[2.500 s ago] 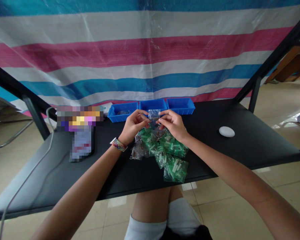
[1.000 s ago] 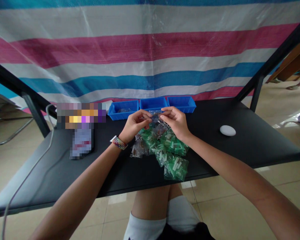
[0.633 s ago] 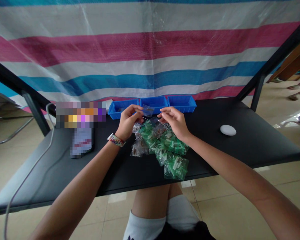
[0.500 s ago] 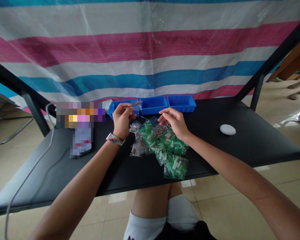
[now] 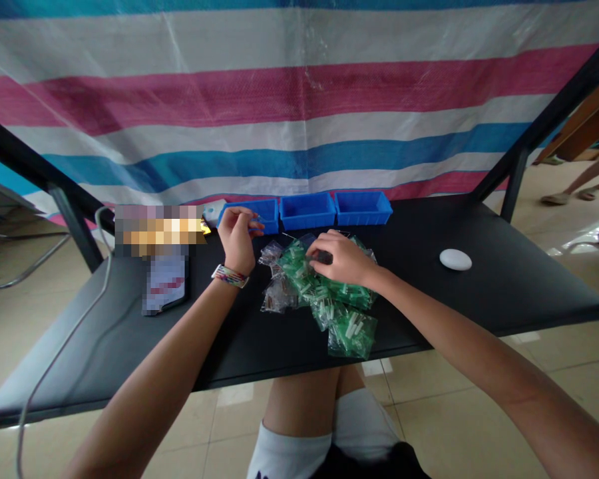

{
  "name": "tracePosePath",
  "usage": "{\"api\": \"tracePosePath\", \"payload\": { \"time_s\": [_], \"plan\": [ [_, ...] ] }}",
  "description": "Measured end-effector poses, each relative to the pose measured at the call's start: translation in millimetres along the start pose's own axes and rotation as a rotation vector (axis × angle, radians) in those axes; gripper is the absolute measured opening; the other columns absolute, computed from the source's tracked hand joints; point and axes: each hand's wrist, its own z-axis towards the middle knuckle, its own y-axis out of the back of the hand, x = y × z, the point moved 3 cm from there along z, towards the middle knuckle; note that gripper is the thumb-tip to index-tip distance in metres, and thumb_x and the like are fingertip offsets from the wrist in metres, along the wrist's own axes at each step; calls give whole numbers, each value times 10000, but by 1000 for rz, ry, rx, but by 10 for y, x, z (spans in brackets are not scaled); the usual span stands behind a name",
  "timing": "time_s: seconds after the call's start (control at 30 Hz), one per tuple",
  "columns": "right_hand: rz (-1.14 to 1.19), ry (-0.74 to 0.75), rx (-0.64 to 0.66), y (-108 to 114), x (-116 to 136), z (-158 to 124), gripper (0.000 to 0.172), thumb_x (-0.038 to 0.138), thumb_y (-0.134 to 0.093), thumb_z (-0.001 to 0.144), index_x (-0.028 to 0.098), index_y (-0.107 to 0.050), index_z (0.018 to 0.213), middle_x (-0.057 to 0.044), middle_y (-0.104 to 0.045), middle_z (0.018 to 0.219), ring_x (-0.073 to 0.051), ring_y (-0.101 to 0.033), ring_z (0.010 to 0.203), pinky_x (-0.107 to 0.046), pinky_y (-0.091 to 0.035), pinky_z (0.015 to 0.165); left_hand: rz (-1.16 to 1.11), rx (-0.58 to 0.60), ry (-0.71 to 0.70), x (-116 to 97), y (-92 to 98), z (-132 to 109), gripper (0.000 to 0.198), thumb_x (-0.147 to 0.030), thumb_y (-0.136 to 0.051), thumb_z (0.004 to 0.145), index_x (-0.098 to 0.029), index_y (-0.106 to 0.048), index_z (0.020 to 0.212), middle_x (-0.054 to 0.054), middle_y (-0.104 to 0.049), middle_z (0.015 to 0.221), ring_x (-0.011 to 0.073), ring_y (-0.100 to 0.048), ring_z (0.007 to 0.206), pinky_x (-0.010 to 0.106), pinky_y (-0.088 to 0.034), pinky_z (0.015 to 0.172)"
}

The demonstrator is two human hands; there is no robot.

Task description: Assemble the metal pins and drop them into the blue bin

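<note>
My left hand [image 5: 239, 236] is closed in front of the left blue bin [image 5: 269, 216], its fingers curled round something I cannot make out. My right hand [image 5: 337, 256] is over the pile of green packets [image 5: 319, 289], thumb and fingers bent toward each other at the pile's upper part. Whether it grips a packet is hidden. Small clear packets [image 5: 279, 295] with brownish pieces lie on the left side of the pile. The middle blue bin [image 5: 307, 211] and the right blue bin [image 5: 363, 208] stand behind the pile.
A white oval object [image 5: 455, 259] lies on the black table [image 5: 419, 293] at the right. At the left are a phone-like object [image 5: 166, 283], blurred items and a pale cable [image 5: 77, 319]. Striped sheeting hangs behind. A person's legs show at the far right.
My left hand has moved slightly left and down, and the clear packet at its fingertips is mostly out of sight. My right hand has lowered onto the green packets, moving a little left.
</note>
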Motion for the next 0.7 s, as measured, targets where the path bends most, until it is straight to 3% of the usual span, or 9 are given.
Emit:
{"api": "tracePosePath", "payload": {
  "time_s": [0.1, 0.2, 0.33, 0.53, 0.7],
  "plan": [
    [-89, 39, 74, -49, -1, -10, 130, 157, -778, 839, 180, -744, 963, -76, -704, 955, -252, -594, 949, -403, -483, 915, 59, 81, -108, -61, -70, -74, 134, -277, -697, 783, -210, -586, 811, -20, -636, 777, 90, -609, 542, 184, -486, 469],
    [-115, 15, 56, -68, -23, -13, 228, 181, -797, 838, 183, -762, 1063, -89, -717, 1019, -271, -593, 998, -426, -472, 956, 118, 175, -211, -133, -140, -150, 110, -247, -690, 793, -211, -587, 814, -20, -635, 758, 98, -610, 538, 197, -493, 478],
    [-55, -29, 66, -71, -50, 2, 297, 144, -807, 813, 200, -773, 1102, -55, -727, 963, -252, -605, 951, -423, -454, 949, 150, 227, -264, -181, -183, -209, 106, -228, -682, 810, -209, -578, 815, -21, -638, 756, 94, -607, 527, 198, -489, 479],
    [205, -171, 26, -65, -138, 33, 315, 75, -761, 736, 189, -757, 1031, 12, -663, 817, -168, -574, 758, -347, -448, 796, 158, 342, -234, -122, -214, -244, 112, -268, -689, 862, -203, -598, 859, -24, -618, 746, 90, -603, 512, 208, -498, 506],
    [597, -328, -88, -67, -222, 49, 124, 230, -770, 777, 198, -706, 878, 34, -576, 710, -140, -514, 653, -296, -393, 617, 312, 525, -260, -128, -253, -352, 123, -307, -696, 901, -203, -647, 948, -8, -646, 783, 130, -641, 584, 242, -513, 554]
  ]
}}
